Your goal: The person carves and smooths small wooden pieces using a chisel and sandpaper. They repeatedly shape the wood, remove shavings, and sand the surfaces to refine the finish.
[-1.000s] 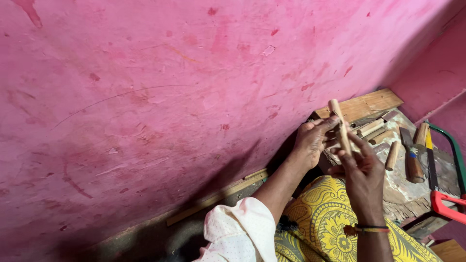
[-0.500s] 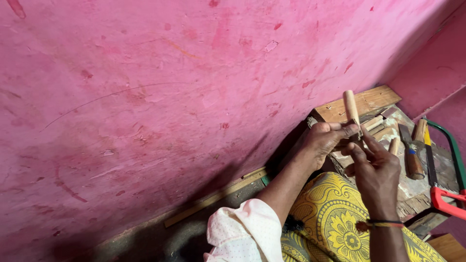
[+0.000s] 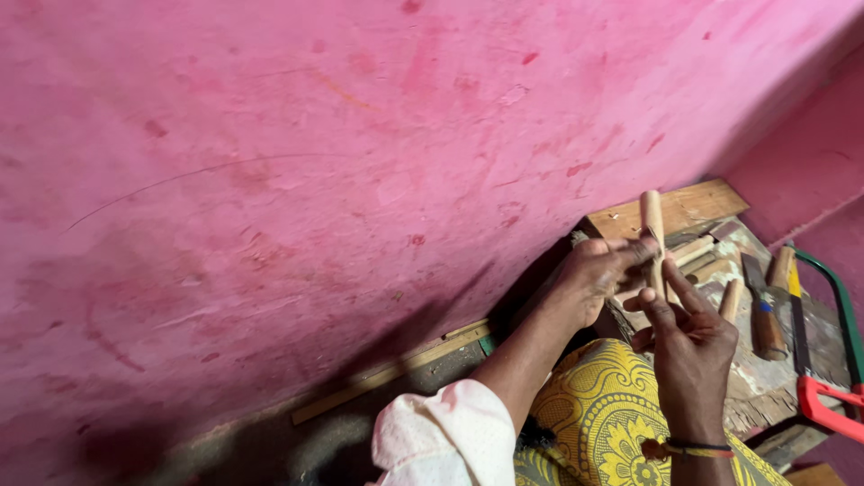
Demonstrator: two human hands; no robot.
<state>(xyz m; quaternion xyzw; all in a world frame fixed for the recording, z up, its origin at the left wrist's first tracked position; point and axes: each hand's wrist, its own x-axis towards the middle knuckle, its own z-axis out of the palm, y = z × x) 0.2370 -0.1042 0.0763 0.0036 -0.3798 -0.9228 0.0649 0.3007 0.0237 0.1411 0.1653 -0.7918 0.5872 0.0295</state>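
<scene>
A pink plastered wall point(image 3: 297, 171) fills the left and upper part of the head view, with a thin strip of pale wood point(image 3: 396, 373) lying along its foot. At the bottom, a white sleeve point(image 3: 441, 441) and a yellow patterned cloth point(image 3: 603, 414) over the person's lap show that the person sits close to the wall, working low over a wooden work board point(image 3: 693, 209).

The left hand point(image 3: 598, 270) reaches forward from the sleeve, its fingers curled around the lower part of a short pale wooden peg point(image 3: 652, 225). The peg stands almost upright, its rounded top free above the fingers, probably held so because the hands can steady it from both sides and keep its end in sight. Just to the right, the right hand point(image 3: 688, 337) comes up from below, a beaded band point(image 3: 688, 445) at the wrist. Its thumb and forefinger are pinched against the peg's lower end, the other fingers loosely bent; whether it also holds a small tool there cannot be told.

Behind and beside the hands, several more turned wooden pegs point(image 3: 697, 256) lie loose on the board, within easy reach. Further right lies a chisel with a wooden handle point(image 3: 763, 310), and at the edge a hacksaw point(image 3: 828, 360) with a green and red frame, both well apart from the hands and untouched.
</scene>
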